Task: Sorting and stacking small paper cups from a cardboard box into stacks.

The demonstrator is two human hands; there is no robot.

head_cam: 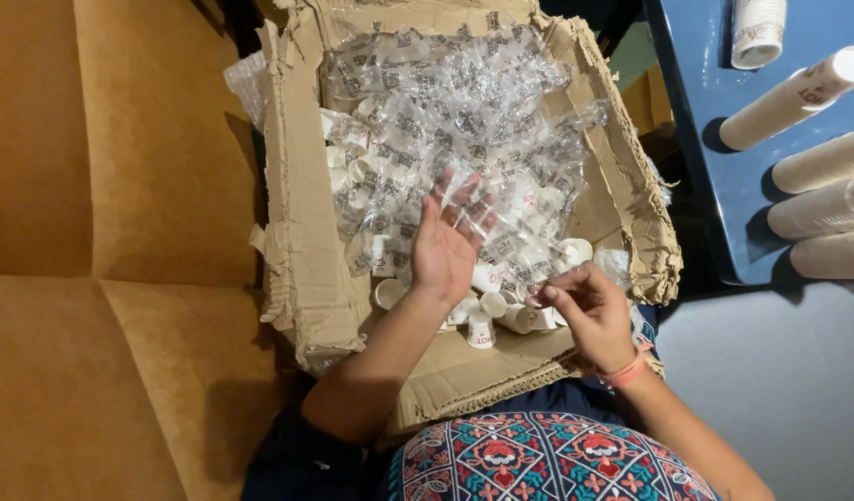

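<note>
Clear plastic wrappers [455,121], printed with small dark marks, lying heaped across the far and middle part of an open cardboard box [301,260], covering most of what sits beneath. Left hand [448,237] reaching into the heap with palm turned up and fingers spread wide, a crinkled sheet of wrapper draped over the fingertips rather than pinched; no firm hold showing. Right hand [589,311] hovering just nearer the body and off to the right, thumb and forefinger drawn narrowly together; cannot tell whether anything thin is caught between them. Wrapper pile lying away from both hands, toward the far wall of the box, with no clear long axis, just a loose sprawl; left hand being the nearer one, already touching it. Small white paper cups [487,320] lying loose on the box floor between the two hands, some tipped on their sides, one standing mouth-down. Box resting on the lap, over a patterned garment [538,459], its torn flaps [645,232] splayed outward. Tan cushioned seat [93,232] spreading to the left. Blue table [714,93] standing to the right, bearing sleeved stacks of paper cups [798,97] lying on their sides.
</note>
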